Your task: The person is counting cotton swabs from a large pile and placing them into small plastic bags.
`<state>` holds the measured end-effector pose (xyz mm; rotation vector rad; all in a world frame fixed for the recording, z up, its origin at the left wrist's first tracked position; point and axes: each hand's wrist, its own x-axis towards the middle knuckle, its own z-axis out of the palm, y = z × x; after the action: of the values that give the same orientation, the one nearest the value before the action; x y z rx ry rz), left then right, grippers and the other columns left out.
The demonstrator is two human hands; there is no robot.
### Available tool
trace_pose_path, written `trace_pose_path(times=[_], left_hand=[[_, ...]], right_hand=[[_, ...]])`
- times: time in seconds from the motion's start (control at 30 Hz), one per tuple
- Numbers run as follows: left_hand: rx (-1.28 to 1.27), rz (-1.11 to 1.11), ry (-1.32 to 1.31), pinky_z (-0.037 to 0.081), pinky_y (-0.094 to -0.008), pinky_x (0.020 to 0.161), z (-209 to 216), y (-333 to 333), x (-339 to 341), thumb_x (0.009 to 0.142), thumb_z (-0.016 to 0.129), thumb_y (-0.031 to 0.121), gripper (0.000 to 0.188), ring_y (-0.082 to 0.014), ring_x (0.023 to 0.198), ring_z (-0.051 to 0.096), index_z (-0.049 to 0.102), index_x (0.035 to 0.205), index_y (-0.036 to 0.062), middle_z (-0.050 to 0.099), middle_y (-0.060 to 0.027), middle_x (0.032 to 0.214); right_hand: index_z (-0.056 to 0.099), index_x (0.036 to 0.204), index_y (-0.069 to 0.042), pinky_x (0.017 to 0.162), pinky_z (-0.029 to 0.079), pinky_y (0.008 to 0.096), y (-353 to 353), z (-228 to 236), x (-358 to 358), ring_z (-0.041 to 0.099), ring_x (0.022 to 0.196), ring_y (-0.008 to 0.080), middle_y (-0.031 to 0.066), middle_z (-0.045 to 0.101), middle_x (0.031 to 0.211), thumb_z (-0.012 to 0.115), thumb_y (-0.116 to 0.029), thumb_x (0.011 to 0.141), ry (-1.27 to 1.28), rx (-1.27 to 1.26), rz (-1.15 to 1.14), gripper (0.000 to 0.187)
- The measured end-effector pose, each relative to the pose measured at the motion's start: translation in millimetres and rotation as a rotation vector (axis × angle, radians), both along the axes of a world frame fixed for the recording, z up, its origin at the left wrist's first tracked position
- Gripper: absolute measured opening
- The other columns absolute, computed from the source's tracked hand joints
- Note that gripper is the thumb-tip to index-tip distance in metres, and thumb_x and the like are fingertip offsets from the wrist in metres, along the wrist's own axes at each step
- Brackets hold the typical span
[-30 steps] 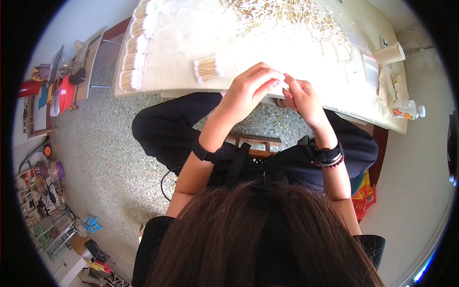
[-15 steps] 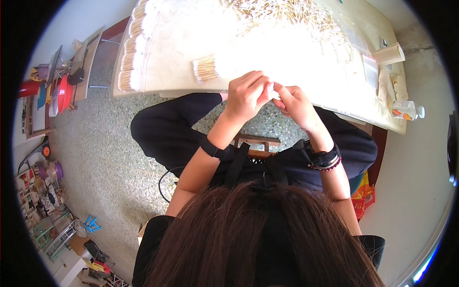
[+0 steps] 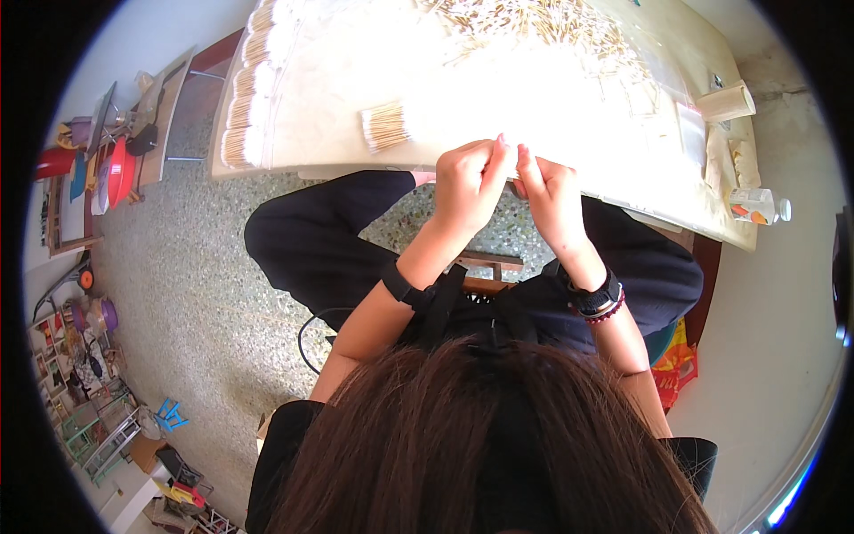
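Observation:
Over the front edge of the pale table (image 3: 320, 133), my left hand (image 3: 467, 185) and my right hand (image 3: 553, 200) are held close together. Both are curled, with thumbs and fingertips pressed in pinches facing each other. Whatever lies between the fingers is hidden or too small to make out. A small flat bundle of cotton swabs (image 3: 385, 126) lies on the table just beyond and left of my left hand. At the far side spreads a heap of loose cotton swabs (image 3: 543, 27). Glare washes out much of the tabletop.
More swab bundles (image 3: 238, 111) line the table's left edge. At the right end are a rolled beige sheet (image 3: 725, 101) and a clear bottle (image 3: 756, 206) lying by the edge. A red basin (image 3: 122, 173) and a small blue stool (image 3: 171, 415) are off to the left.
My hands have turned, with thumbs and fingertips now pointing up toward the table. The white bit seen between them earlier no longer shows.

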<state>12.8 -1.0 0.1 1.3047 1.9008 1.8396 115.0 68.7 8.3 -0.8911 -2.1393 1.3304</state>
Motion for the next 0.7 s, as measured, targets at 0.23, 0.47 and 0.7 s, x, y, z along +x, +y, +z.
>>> trace_pose_path(times=[0.23, 0.47, 0.7], left_hand=[[0.054, -0.08, 0.184, 0.036, -0.0316, 0.043, 3, -5, -5, 0.087, 0.055, 0.01, 0.028, -0.0215, 0.043, 0.049, 0.055, 0.06, 0.001, 0.053, -0.0085, 0.053], [0.109, -0.153, 0.294, 0.037, -0.0318, 0.046, -5, -7, -13, 0.091, 0.048, 0.01, 0.025, -0.0218, 0.047, 0.049, 0.056, 0.07, -0.0011, 0.052, -0.0104, 0.057], [-0.458, 0.328, 0.438, 0.045, -0.0428, 0.068, -39, 14, -61, 0.084, 0.059, 0.016, 0.02, -0.0334, 0.079, 0.056, 0.049, 0.09, 0.0005, 0.056, -0.0162, 0.08]], right_hand=[[0.042, 0.056, -0.006, 0.049, 0.027, 0.0233, 1, -6, 7, 0.03, 0.052, 0.0048, -0.0052, 0.037, 0.053, 0.041, -0.028, 0.098, -0.001, -0.298, 0.106, 0.048], [0.046, 0.055, -0.003, 0.05, 0.032, 0.0255, 2, -13, 5, 0.034, 0.051, 0.0078, -0.0012, 0.037, 0.049, 0.046, -0.036, 0.095, 0.03, -0.3, 0.115, 0.052], [0.047, 0.054, -0.002, 0.049, 0.035, 0.0289, 20, -52, 8, 0.035, 0.048, 0.0107, 0.002, 0.038, 0.048, 0.046, -0.04, 0.094, -0.083, -0.241, 0.015, 0.055]])
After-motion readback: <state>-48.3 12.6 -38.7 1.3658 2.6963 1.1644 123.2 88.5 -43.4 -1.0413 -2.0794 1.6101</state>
